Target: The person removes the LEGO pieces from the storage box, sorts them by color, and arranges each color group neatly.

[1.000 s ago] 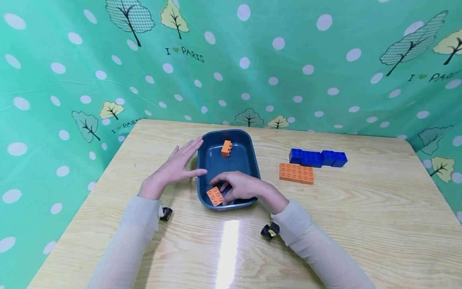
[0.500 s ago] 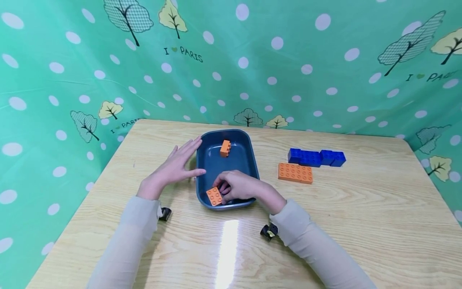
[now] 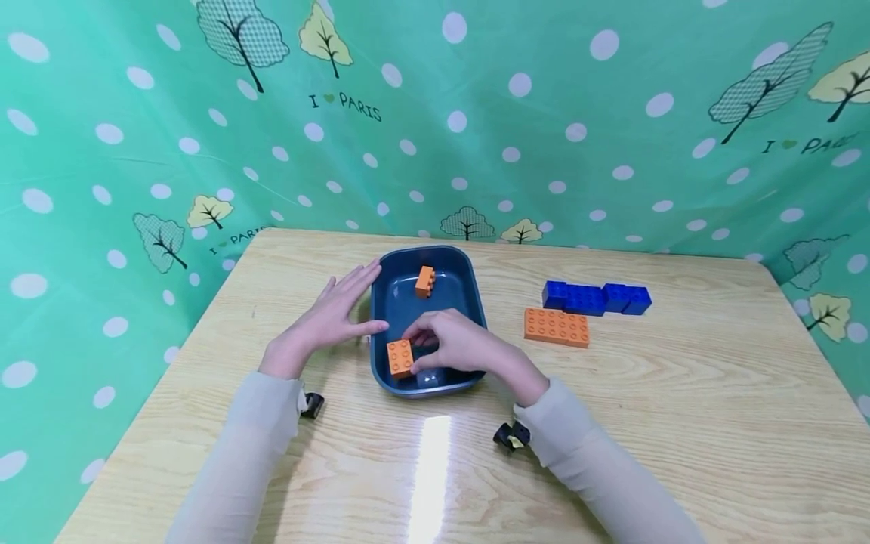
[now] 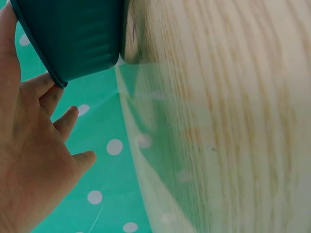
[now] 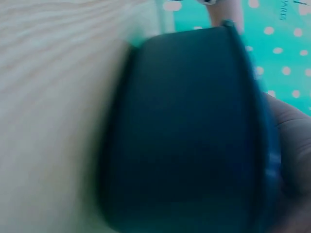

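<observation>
My right hand (image 3: 458,341) reaches into a dark blue tub (image 3: 479,287) and pinches an orange toy building brick (image 3: 400,358) between thumb and fingers. The brick's studs face up, near the tub's front left corner. My left hand (image 3: 329,311) lies along the tub's left rim with fingers spread; in the left wrist view, fingertips of that hand (image 4: 39,141) touch the rim. A second orange brick (image 3: 424,282) lies on its side toward the back of the tub. In the right wrist view the tub's outer wall (image 5: 184,131) hides the brick, and only part of the hand shows.
Right of the tub, a row of blue bricks (image 3: 584,299) stands on the wooden table (image 3: 680,423). Just in front of that row is a block of orange bricks (image 3: 556,326). A green dotted cloth (image 3: 557,151) hangs behind the table.
My right hand has closed its fingers on the orange brick at the tub's front and raised it slightly, turning it a little. My left hand has stayed at the rim.
</observation>
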